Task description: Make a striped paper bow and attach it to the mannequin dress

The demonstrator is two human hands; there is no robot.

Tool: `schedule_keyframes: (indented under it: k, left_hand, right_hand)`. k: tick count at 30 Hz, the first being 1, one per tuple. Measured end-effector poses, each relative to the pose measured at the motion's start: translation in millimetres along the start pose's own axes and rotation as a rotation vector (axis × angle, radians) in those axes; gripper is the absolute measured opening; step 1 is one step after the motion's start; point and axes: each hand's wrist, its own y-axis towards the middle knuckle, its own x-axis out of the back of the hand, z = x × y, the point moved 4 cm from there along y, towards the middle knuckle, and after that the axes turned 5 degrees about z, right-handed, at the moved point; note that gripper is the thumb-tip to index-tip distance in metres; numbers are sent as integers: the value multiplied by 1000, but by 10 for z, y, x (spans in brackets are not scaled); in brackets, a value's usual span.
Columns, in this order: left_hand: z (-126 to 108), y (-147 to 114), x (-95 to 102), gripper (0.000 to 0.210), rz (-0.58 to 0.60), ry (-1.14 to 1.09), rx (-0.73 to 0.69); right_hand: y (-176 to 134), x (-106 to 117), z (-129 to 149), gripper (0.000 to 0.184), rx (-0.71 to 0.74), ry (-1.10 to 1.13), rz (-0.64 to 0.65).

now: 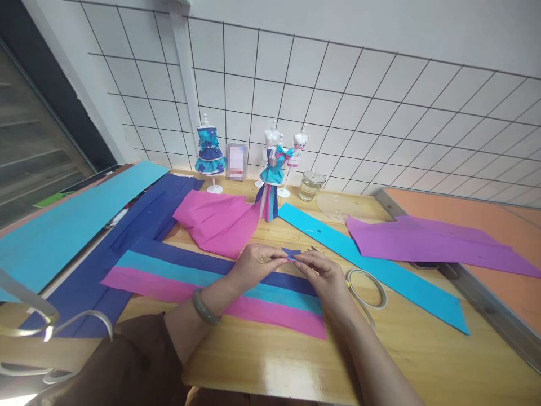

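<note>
Between my two hands is a small piece of blue paper [291, 252] with a pink edge. My left hand [257, 264] pinches its left side with thumb and forefinger. On the right, my right hand [322, 274] grips it the same way, the fingertips of both hands nearly meeting. Below them lies a long striped paper strip [177, 274] in navy, light blue and pink, partly covered by my left forearm. A roll of tape [382, 293] rests just right of my right hand. Something dark and pointed, too small to name, shows behind the fingers.
Miniature dress forms [210, 152] in paper outfits stand along the grid wall beside a glass jar [311, 186]. Pink paper [220, 220], a turquoise strip [406, 279] and a purple sheet [422, 239] lie around. Blue sheets [122, 248] cover the left side. Eyeglass frames cut across the lower left.
</note>
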Motion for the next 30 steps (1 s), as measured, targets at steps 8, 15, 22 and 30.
schedule_keyframes:
  k: [8, 15, 22, 30]
  left_hand:
    - [83, 13, -35, 27, 3, -112, 90]
    - [109, 19, -40, 24, 15, -175, 111]
    - [114, 21, -35, 16, 11, -183, 156]
    - [64, 36, -42, 13, -5, -227, 133]
  right_hand:
    - [7, 15, 14, 11, 31, -10, -26]
    - [-1, 12, 12, 11, 8, 1, -48]
    - [-19, 8, -32, 13, -145, 82, -84]
    - [-12, 12, -14, 13, -194, 165, -106]
